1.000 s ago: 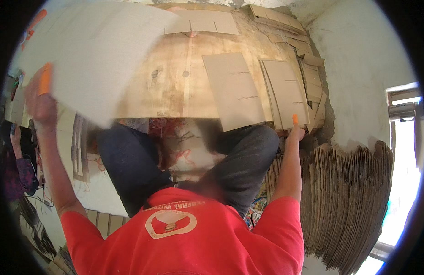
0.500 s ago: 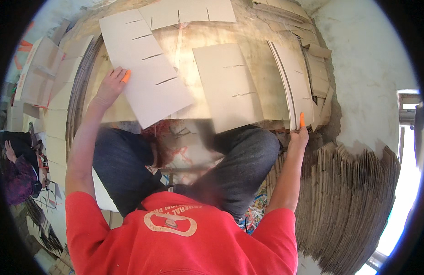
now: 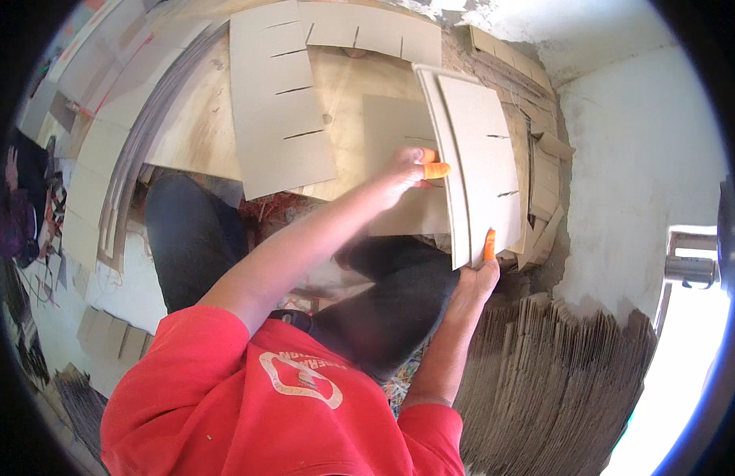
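My right hand (image 3: 480,279) grips a few slotted cardboard sheets (image 3: 482,151) by their near end, tilted over the right side of the wooden board. My left hand (image 3: 411,168) reaches across, its orange-covered fingertips closed at the left edge of these sheets. How many sheets it pinches is hidden. Left of the hands, another slotted sheet (image 3: 278,103) lies lengthwise, its near end past the board's front edge. A further sheet (image 3: 391,119) lies partly under my left hand and the held sheets. One more sheet (image 3: 371,28) lies crosswise at the far side.
The wooden board (image 3: 197,119) spans my knees. Stacked cardboard (image 3: 121,151) stands along its left side, and more pieces (image 3: 546,178) lie along the right by the wall (image 3: 621,159). A large row of cardboard sheets (image 3: 550,381) stands at lower right. Another person (image 3: 22,198) sits far left.
My left hand has left the sheet on the left and crossed right to the held sheets. That left sheet now lies straighter. My right hand has brought its sheets up and leftward.
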Demonstrator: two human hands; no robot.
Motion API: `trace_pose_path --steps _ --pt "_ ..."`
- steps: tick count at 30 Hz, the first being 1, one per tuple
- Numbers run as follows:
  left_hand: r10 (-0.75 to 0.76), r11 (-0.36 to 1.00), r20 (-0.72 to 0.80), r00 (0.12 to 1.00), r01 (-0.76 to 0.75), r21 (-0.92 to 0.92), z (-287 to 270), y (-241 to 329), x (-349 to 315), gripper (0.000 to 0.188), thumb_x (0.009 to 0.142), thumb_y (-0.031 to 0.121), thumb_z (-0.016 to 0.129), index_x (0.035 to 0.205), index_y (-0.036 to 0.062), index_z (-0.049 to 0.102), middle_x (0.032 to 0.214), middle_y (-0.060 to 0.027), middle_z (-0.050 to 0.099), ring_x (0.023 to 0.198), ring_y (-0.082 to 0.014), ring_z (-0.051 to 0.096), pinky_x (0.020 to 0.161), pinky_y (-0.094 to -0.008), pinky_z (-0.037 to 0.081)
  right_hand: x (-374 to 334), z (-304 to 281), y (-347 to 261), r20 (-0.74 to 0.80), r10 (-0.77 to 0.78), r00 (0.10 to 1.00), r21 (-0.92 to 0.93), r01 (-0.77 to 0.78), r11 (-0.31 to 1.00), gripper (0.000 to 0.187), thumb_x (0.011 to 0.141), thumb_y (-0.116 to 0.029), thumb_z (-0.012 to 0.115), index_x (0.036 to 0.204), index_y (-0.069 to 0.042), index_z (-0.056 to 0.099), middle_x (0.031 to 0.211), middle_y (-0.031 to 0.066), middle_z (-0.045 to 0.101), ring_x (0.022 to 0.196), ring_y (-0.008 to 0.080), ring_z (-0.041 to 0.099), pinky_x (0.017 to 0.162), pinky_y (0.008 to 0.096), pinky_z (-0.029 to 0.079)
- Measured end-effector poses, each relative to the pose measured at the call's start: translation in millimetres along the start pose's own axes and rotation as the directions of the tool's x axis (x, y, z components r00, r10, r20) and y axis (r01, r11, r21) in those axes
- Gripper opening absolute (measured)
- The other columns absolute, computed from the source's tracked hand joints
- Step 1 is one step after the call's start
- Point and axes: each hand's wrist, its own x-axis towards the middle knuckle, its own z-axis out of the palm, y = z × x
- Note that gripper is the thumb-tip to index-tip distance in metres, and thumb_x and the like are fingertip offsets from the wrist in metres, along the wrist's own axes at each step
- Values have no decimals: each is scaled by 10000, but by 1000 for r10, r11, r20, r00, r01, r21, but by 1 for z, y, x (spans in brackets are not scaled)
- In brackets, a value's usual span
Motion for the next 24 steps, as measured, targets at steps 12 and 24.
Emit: trace_pose_path --steps 12,24 --pt "78 994 -479 874 -107 -35 3 4 -18 141 747 13 673 857 -57 620 802 -146 659 715 -197 645 662 -309 524 -52 16 15 105 92 990 -210 -68 975 411 917 -275 607 1222 -4 561 1195 155 586 1083 314 592 775 477 563" --pt "284 959 -435 855 -264 107 -63 68 -107 98 692 -53 669 781 -57 627 720 -131 653 600 -183 632 572 -292 531 -37 59 16 327 -267 907 -439 396 807 437 815 -310 706 1140 -38 599 913 49 617 778 127 566 645 255 434"
